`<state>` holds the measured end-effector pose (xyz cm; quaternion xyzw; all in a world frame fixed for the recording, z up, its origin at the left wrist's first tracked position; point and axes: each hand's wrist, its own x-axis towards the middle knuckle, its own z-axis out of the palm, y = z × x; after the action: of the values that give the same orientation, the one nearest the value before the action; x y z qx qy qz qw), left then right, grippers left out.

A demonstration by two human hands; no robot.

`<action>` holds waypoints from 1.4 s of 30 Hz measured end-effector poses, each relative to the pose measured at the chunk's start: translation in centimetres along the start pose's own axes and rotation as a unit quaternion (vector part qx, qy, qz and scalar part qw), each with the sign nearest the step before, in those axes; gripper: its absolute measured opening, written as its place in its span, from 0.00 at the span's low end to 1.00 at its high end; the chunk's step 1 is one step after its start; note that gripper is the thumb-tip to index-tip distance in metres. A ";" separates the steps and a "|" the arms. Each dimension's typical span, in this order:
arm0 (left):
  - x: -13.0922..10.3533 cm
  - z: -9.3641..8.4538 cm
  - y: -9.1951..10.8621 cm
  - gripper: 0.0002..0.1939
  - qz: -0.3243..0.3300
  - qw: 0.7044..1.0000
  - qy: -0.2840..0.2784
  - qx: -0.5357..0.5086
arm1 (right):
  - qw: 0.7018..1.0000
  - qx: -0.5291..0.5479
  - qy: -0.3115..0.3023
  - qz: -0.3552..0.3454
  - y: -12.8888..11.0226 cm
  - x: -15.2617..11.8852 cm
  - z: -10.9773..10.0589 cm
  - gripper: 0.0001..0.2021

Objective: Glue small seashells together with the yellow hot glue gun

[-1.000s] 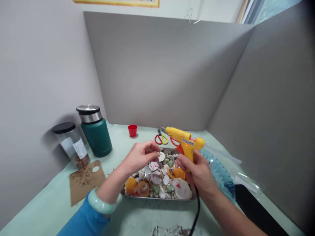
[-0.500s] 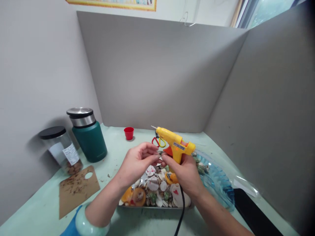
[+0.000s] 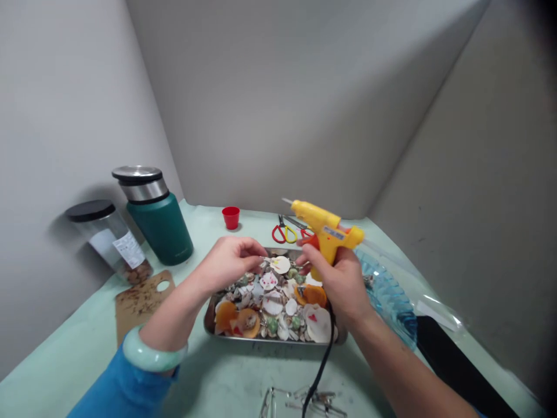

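Observation:
My right hand (image 3: 346,278) grips a yellow hot glue gun (image 3: 319,217) by its handle, fingers near the orange trigger and the nozzle pointing up and left. A black cord (image 3: 324,363) hangs from the gun. My left hand (image 3: 228,264) is closed in a pinch over the upper left of a metal tray (image 3: 209,319); whatever its fingertips hold is too small to make out. Seashells (image 3: 272,303) fill the tray, some white, some orange, a few painted with red or yellow marks. Small green pieces (image 3: 272,324) lie among them.
Left stand a green flask (image 3: 161,229), a black-lidded jar (image 3: 108,244) and a brown board (image 3: 139,305). At the back are a red cup (image 3: 231,218) and scissors (image 3: 285,233). A blue fluted dish (image 3: 391,299) and black slab (image 3: 461,366) lie right; metal pieces (image 3: 322,400) lie in front.
My hands, close together before, have come apart; the right moved slightly right with the glue gun. The view has tipped down, bringing the metal pieces in front into sight.

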<state>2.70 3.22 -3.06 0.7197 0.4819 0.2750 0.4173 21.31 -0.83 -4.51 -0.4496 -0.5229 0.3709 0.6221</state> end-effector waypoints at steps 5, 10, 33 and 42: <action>0.4 -0.8 -1.5 0.12 -0.031 0.953 -0.105 0.283 | 0.999 -0.009 0.021 -0.044 -0.4 0.3 -1.1 0.09; 0.9 0.2 -2.1 0.15 -0.037 0.936 -0.107 0.333 | 0.998 -0.021 0.023 -0.053 -1.5 0.3 -1.7 0.09; 3.7 3.6 -3.5 0.16 -0.176 0.877 -0.057 0.444 | 0.995 0.002 0.043 -0.092 -3.0 -1.1 -1.8 0.06; 3.8 4.5 -3.2 0.17 -0.183 0.918 -0.007 0.352 | 0.995 -0.010 0.035 -0.093 -3.1 -1.3 -1.9 0.08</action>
<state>6.29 5.83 -8.11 0.7216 0.6675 0.0016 0.1836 22.95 -3.33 -2.11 -0.4180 -0.5443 0.2903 0.6669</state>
